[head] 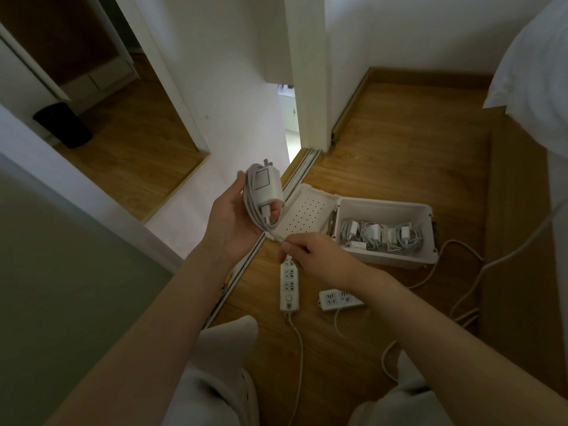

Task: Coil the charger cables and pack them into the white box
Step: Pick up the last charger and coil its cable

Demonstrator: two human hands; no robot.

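Note:
My left hand [233, 216] holds a white charger brick [266, 187] upright, its white cable wound in loops around the brick. My right hand [310, 253] pinches the loose end of that cable [276, 236] just below the brick. The white box [387, 256] stands open on the wooden floor to the right, with several coiled white chargers [381, 235] lying inside. Its perforated lid [307, 215] lies flat against the box's left side.
Two white power strips [289, 284] [339, 300] lie on the floor below my hands, their cords trailing towards me and to the right. A sliding door track [242, 272] runs diagonally under my left hand. White bedding [534, 87] hangs at the right. My knees are at the bottom.

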